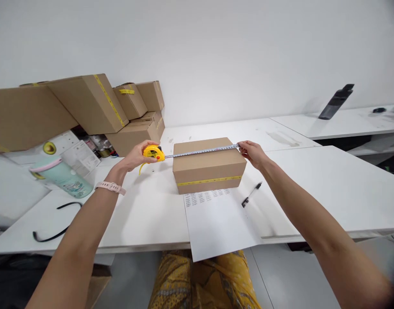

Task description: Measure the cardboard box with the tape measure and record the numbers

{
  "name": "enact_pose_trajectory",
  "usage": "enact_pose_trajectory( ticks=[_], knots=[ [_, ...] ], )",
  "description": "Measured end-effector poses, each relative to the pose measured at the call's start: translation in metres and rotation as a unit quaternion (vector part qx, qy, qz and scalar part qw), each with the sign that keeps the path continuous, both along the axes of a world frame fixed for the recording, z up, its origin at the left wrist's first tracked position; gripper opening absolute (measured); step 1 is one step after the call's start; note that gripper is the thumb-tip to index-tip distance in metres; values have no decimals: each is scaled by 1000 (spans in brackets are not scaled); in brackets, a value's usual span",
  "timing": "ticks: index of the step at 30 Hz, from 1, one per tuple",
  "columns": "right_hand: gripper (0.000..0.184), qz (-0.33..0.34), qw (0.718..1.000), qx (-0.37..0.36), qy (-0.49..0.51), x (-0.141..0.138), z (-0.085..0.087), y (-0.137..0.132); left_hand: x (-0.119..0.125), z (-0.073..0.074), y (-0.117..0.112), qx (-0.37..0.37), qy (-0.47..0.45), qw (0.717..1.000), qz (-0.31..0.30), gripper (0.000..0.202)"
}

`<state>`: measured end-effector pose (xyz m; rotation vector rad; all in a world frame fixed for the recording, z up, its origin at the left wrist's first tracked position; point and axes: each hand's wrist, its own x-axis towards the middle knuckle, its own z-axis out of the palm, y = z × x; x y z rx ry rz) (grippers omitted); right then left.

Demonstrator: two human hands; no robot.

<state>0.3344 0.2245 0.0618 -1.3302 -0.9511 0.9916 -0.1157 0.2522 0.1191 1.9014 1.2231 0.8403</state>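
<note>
A brown cardboard box with a yellow tape strip along its front side rests on the white table. My left hand grips the yellow case of a tape measure, just left of the box. The metal blade runs out across the box's top face. At the box's right end, my right hand pinches the free end of the blade. Partly under the box lies a sheet of paper with handwritten lines, its lower part hanging over the table edge. A black pen lies right of the sheet.
Several cardboard boxes are stacked at the back left against the wall. A mint tumbler and a black headband-like loop are at the left. A dark bottle stands far right. The table's front edge runs above my lap.
</note>
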Motion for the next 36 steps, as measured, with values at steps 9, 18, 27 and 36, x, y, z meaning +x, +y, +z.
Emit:
enact_pose_trajectory(
  ticks=[9,18,27,36],
  knots=[
    [23,3,987,-89,-133,-10,3,-3,20,5,12,-17,34,998,-42,79],
    [32,-13,981,-102,-162,-15,7,-11,27,1,7,55,58,996,-38,64],
    [29,-18,980,-87,-179,-16,8,-9,27,-5,-2,94,86,992,-20,56],
    [29,-24,981,-74,-176,-17,7,-6,28,0,2,80,106,991,-30,58]
  ],
)
